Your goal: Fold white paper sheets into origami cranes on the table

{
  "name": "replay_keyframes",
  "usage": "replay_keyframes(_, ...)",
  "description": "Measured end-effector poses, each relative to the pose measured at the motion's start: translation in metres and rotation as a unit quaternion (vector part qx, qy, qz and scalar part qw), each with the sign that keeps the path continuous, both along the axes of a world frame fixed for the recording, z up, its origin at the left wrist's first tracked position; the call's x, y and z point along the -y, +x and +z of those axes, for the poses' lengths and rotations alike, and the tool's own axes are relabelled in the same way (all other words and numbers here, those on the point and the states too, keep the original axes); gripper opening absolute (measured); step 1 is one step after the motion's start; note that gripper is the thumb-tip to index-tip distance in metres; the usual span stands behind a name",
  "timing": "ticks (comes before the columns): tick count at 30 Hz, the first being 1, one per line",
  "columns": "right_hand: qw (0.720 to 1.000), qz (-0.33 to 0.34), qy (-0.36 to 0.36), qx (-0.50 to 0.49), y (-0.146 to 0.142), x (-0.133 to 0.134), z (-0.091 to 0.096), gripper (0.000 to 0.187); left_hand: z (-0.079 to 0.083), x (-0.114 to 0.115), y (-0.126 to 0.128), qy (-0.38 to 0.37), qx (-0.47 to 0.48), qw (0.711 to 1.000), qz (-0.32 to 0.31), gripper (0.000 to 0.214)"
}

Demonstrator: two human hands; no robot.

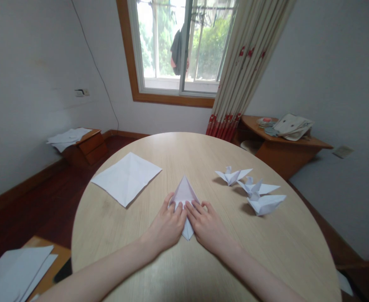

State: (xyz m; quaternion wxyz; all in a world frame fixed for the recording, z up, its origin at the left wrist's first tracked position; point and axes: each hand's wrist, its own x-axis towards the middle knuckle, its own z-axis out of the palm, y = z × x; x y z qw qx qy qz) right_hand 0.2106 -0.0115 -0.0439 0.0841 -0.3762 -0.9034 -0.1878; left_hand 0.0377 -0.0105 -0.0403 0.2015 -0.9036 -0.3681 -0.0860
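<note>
A partly folded sheet of white origami paper [185,188] lies at the middle of the round table, one point facing away from me and a narrow point toward me. My left hand [171,220] presses its fingers on the paper's left side. From the right, my right hand [207,222] does the same, its fingertips almost meeting the left ones. Both hands grip the paper around a crosswise fold; the fingers cover part of that fold. To the right stand several folded paper cranes [232,176], wings spread. A creased square sheet [128,178] rests flat at the left.
The round wooden table [184,144] fills the middle. More white sheets [14,272] lie on a surface at lower left. A small cabinet [92,147] stands at back left, and a wooden desk [275,151] with a cloth bag [294,126] at back right, near the curtain [235,84].
</note>
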Motion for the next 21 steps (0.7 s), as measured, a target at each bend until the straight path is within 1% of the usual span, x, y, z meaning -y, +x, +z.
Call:
replay_keyframes(6, 1.000, -0.004, -0.008, 0.000, -0.001, 0.000, 0.001, 0.039, 0.000, -0.001, 0.000, 0.004, -0.001, 1.000, -0.004, 0.032)
replay_keyframes(14, 1.000, -0.008, -0.029, -0.003, -0.002, 0.000, 0.003, 0.041, 0.003, -0.001, -0.001, -0.011, -0.002, 1.000, 0.001, 0.033)
replay_keyframes(21, 0.998, -0.006, -0.060, -0.008, 0.001, -0.002, 0.011, 0.045, 0.005, -0.001, -0.002, -0.025, 0.005, 1.000, -0.003, 0.028)
